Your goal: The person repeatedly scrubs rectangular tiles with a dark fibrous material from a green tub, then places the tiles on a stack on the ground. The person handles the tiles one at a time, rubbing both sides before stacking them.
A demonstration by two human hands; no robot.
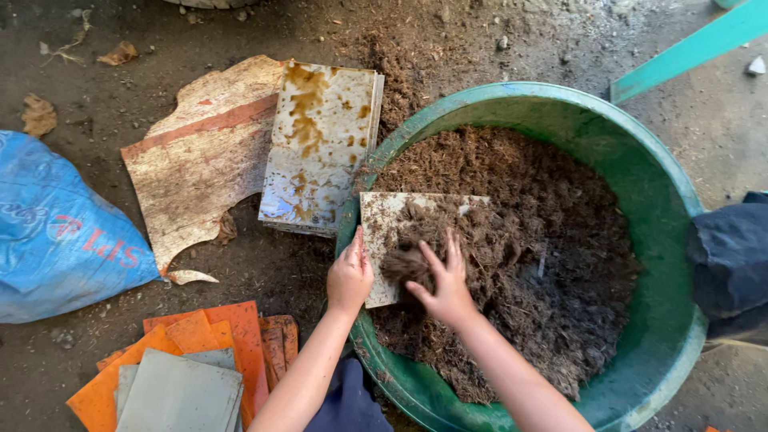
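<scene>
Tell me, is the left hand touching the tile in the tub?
Touching. The head view shows the left hand gripping the left edge of the tile, fingers lying on it with no gap, inside the tub.

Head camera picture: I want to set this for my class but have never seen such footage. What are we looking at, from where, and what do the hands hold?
One camera, worn on a person's head, looks straight down at their own bare hands. The left hand steadies a pale square tile at the edge of a big green basin. The right hand presses brown fibrous material onto that tile. On the dirt ground lie a stack of stained tiles, a broken board, a blue sack, and orange and grey sheets.
</scene>
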